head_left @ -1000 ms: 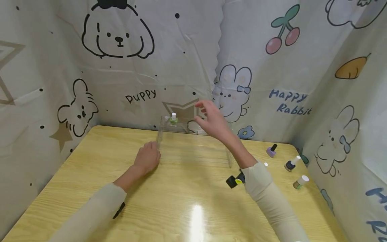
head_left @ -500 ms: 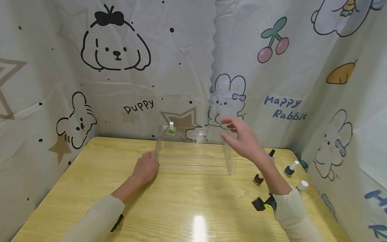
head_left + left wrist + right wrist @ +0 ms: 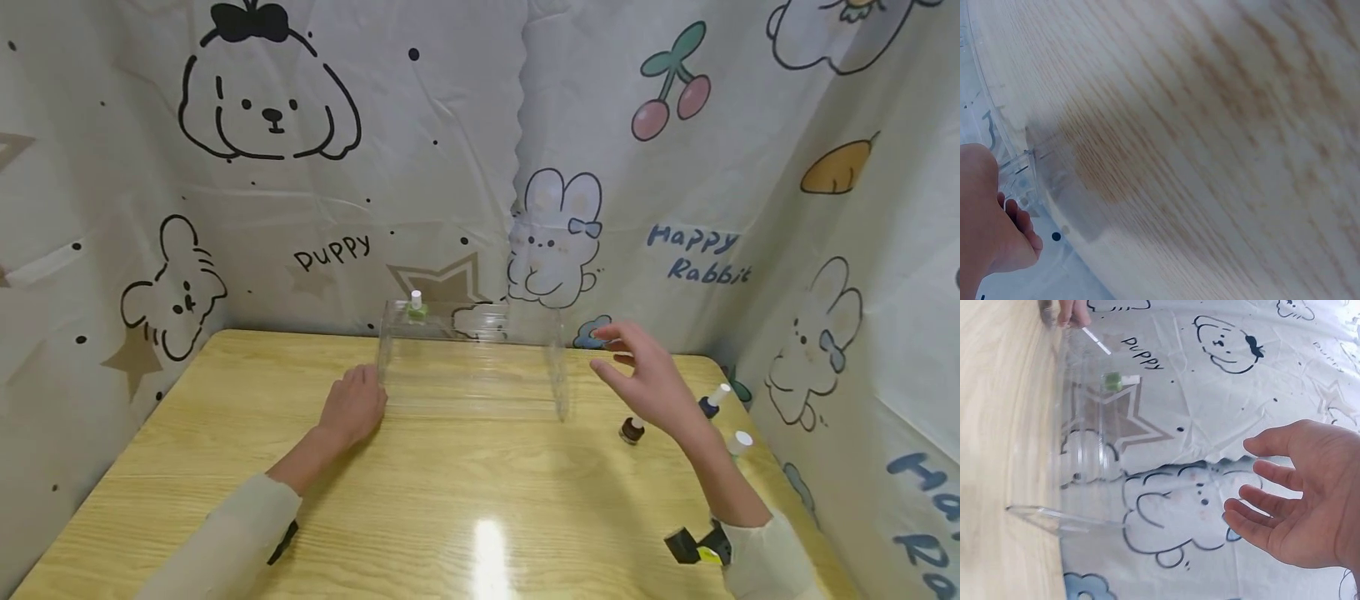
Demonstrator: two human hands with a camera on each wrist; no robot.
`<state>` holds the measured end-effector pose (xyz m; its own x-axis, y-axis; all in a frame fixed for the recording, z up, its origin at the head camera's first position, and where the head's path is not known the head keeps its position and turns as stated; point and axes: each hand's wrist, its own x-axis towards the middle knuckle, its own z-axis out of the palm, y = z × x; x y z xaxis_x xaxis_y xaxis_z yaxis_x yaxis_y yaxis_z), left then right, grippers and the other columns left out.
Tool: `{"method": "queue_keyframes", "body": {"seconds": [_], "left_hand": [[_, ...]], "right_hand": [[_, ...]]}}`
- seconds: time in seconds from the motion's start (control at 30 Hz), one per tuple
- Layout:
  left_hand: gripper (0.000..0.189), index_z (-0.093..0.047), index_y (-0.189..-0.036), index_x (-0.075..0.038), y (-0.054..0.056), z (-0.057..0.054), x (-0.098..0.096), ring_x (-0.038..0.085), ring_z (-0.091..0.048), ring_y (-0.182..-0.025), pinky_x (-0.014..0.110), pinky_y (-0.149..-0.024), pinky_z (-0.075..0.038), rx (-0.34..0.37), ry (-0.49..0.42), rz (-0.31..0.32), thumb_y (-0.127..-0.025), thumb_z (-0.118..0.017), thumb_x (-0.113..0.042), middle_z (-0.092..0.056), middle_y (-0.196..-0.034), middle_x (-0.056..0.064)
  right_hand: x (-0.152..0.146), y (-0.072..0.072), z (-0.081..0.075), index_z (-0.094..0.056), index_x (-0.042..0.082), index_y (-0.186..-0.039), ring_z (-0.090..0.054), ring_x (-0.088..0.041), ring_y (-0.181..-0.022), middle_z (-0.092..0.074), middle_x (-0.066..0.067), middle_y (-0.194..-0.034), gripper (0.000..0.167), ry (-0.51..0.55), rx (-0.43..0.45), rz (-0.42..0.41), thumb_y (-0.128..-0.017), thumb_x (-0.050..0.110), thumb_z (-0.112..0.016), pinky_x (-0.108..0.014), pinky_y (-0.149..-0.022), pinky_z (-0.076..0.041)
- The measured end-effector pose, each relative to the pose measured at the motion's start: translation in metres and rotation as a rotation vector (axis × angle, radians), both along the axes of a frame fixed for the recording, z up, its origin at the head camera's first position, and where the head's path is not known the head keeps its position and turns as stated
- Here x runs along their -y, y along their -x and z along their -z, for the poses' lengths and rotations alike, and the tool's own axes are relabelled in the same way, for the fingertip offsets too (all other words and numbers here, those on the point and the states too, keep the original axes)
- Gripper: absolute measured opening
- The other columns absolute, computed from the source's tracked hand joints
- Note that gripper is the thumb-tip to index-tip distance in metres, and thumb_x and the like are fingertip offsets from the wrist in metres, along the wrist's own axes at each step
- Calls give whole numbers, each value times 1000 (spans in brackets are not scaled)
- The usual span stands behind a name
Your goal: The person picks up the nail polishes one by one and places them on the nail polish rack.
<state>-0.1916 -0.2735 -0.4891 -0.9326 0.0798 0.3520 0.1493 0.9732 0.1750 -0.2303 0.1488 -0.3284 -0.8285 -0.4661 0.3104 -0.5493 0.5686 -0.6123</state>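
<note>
A clear acrylic display rack (image 3: 468, 375) stands at the back of the wooden table. My left hand (image 3: 352, 406) grips its left side panel; in the left wrist view the fingers (image 3: 1022, 222) are curled at the panel's edge. On the rack's upper shelf, near the left end, a green nail polish bottle (image 3: 417, 308) with a white cap stands upright, also visible in the right wrist view. My right hand (image 3: 648, 375) hovers in the air right of the rack, holding nothing, with its fingers loosely bent and spread from the thumb. A dark brown nail polish bottle (image 3: 632, 430) stands just below it.
At the table's right side are a navy nail polish bottle (image 3: 712, 402) and a white-capped bottle (image 3: 739, 444), partly hidden by my right forearm. A printed cloth (image 3: 442, 192) hangs behind the table and along its sides. The wooden tabletop (image 3: 420, 500) stretches in front of the rack.
My right hand has moved right and down, from above the rack to above the nail polish bottles. The purple bottle seen earlier is now hidden behind it. My left hand stays at the rack.
</note>
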Motion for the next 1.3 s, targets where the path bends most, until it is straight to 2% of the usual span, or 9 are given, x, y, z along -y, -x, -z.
{"method": "queue_keyframes", "body": {"seconds": [0.17,0.3,0.53,0.67,0.87,0.97,1.17,1.3], "left_hand": [[13,-44,-88,0,-1,-6,1,28,-45,-67,44,-58,-40,33,-52,-10,-98,-49,-8,-43,-76,11],[12,-44,-90,0,-1,-6,1,27,-45,-69,43,-60,-40,74,-65,-12,-99,-47,-9,-44,-78,10],[12,-45,-90,0,-1,-2,0,26,-44,-67,42,-58,-39,53,-57,-16,-99,-48,-9,-43,-76,9],[12,-44,-91,-1,-2,-1,0,25,-42,-67,40,-58,-37,70,-73,-9,-99,-47,-9,-42,-76,9],[13,-43,-88,-1,-1,-1,0,26,-42,-65,40,-56,-37,31,-60,-2,-98,-49,-8,-41,-75,9],[13,-44,-89,-1,0,0,1,26,-43,-65,40,-56,-38,32,-53,-4,-97,-49,-9,-42,-75,9],[13,-45,-91,1,0,-1,0,26,-44,-66,41,-57,-39,34,-39,-5,-98,-48,-9,-43,-76,10],[13,-45,-89,1,-1,-3,-1,27,-44,-66,41,-56,-39,36,-43,-7,-98,-48,-8,-43,-76,10]], "right_hand": [[-16,-6,16,-51,-1,-131,-53,-39,-120,-53,-20,-131,38,32,49,49,-99,14,-64,-53,-100,-43],[-29,-11,30,-49,-5,-131,-52,-42,-121,-52,-22,-131,41,52,85,98,-98,14,-64,-54,-100,-42],[-44,-12,60,-45,-6,-133,-49,-45,-123,-49,-25,-134,48,93,147,155,-96,14,-68,-58,-101,-40],[-51,-10,77,-42,-8,-134,-47,-49,-124,-46,-28,-135,52,119,157,182,-95,12,-69,-61,-101,-38],[-56,-6,88,-37,-8,-138,-43,-50,-126,-43,-30,-134,57,166,148,241,-93,7,-69,-64,-104,-30],[-60,-4,92,-37,-9,-137,-41,-51,-125,-41,-30,-134,56,182,166,266,-93,7,-69,-65,-103,-30],[-67,-2,101,-31,-9,-138,-40,-51,-127,-36,-31,-140,60,200,298,293,-94,7,-67,-64,-103,-33],[-69,-1,108,-26,-7,-140,-41,-50,-128,-34,-31,-139,62,215,370,318,-94,4,-66,-54,-101,-41]]}}
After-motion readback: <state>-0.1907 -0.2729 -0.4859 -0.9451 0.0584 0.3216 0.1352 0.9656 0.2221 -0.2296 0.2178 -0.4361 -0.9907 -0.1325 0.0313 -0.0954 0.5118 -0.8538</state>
